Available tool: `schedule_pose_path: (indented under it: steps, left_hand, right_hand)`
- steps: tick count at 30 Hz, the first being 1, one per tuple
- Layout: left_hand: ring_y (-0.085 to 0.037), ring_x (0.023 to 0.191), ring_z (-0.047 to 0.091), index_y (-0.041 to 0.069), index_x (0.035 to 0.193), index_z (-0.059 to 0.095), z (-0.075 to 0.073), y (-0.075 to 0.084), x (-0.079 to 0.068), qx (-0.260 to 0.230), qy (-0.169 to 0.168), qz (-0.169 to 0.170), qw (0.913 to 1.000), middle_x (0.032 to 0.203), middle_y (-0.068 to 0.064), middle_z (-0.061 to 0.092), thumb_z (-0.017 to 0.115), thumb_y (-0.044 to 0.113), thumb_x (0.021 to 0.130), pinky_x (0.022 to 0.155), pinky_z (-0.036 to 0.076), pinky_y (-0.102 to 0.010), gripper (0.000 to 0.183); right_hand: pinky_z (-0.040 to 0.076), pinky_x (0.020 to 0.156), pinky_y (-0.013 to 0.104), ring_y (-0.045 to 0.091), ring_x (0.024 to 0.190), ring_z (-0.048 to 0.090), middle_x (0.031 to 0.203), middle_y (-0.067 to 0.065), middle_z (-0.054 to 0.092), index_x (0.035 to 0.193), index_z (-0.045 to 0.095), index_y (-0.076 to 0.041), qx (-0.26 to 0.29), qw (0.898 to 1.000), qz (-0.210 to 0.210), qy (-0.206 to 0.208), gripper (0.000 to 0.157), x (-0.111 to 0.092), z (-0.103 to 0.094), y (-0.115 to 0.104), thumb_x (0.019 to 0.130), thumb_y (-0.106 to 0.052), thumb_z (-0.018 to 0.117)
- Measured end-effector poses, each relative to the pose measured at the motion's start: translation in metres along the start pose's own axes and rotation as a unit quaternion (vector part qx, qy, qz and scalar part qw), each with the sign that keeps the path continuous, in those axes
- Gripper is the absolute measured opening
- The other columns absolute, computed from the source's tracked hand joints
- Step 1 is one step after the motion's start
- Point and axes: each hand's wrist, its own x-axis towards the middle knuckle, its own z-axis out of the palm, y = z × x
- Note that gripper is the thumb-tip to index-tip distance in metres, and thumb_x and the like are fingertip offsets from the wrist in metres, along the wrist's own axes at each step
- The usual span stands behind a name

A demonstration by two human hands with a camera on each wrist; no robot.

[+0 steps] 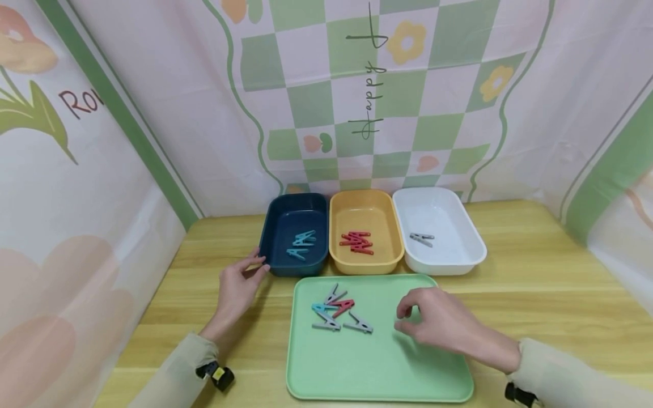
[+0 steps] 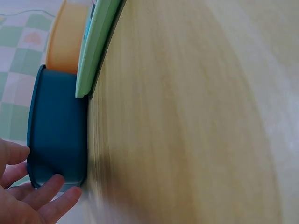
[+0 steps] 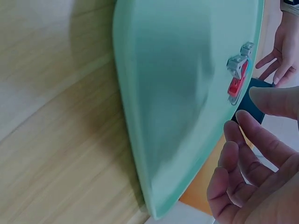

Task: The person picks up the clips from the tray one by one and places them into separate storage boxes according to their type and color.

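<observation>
My left hand [image 1: 238, 286] touches the near left corner of the dark blue bin [image 1: 275, 226], its fingers relaxed against the wall and rim. Over the right part of the green tray [image 1: 326, 368] hovers my right hand [image 1: 433, 317], fingers loosely bent and nothing between thumb and fingertips. On the tray's left half lie three grey clothespins, one [image 1: 359, 323] nearest the right hand, with a red clothespin [image 1: 343, 306] and a light blue clothespin [image 1: 321, 307] among them. Inside the dark blue bin are several light blue clothespins [image 1: 304, 238].
A yellow bin [image 1: 362, 209] with several red clothespins [image 1: 357, 241] stands between the dark blue bin and a white bin [image 1: 433, 215]. The white one holds grey clothespin pieces [image 1: 422, 238]. Patterned cloth [image 1: 306, 102] hangs behind the wooden table [image 1: 551, 283].
</observation>
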Motion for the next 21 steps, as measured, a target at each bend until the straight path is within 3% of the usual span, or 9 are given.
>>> schedule_pose_path:
  steps: [9, 13, 21]
  left_hand:
    - [-0.035, 0.119, 0.069, -0.006, 0.119, 0.074, 0.000, -0.001, -0.001, -0.004, -0.003, 0.002, 1.0000, 0.145, -0.017, 0.061, 0.076, 0.000, 0.096, 0.089, 0.062, -0.031, 0.024]
    - [-0.035, 0.120, 0.068, -0.006, 0.120, 0.074, 0.000, -0.003, -0.001, -0.006, -0.002, 0.001, 1.0000, 0.145, -0.018, 0.061, 0.076, 0.000, 0.096, 0.089, 0.061, -0.031, 0.024]
    - [-0.034, 0.120, 0.069, -0.006, 0.120, 0.074, 0.000, -0.003, -0.001, -0.011, -0.001, 0.002, 0.9999, 0.146, -0.017, 0.061, 0.076, 0.001, 0.097, 0.089, 0.061, -0.031, 0.024]
  right_hand:
    - [0.060, 0.080, 0.040, 0.012, 0.092, 0.067, 0.094, -0.016, 0.071, 0.102, 0.082, -0.021, 0.004, 0.998, -0.047, -0.040, 0.016, 0.015, 0.008, -0.010, 0.086, -0.021, 0.085]
    - [0.061, 0.085, 0.045, 0.016, 0.097, 0.069, 0.100, -0.010, 0.074, 0.107, 0.083, -0.017, -0.002, 0.994, -0.092, -0.050, 0.026, 0.023, 0.011, -0.017, 0.083, -0.008, 0.084]
    - [0.061, 0.086, 0.041, 0.014, 0.097, 0.064, 0.107, -0.005, 0.072, 0.118, 0.081, -0.015, -0.024, 0.984, -0.157, -0.086, 0.042, 0.038, 0.022, -0.028, 0.083, 0.007, 0.077]
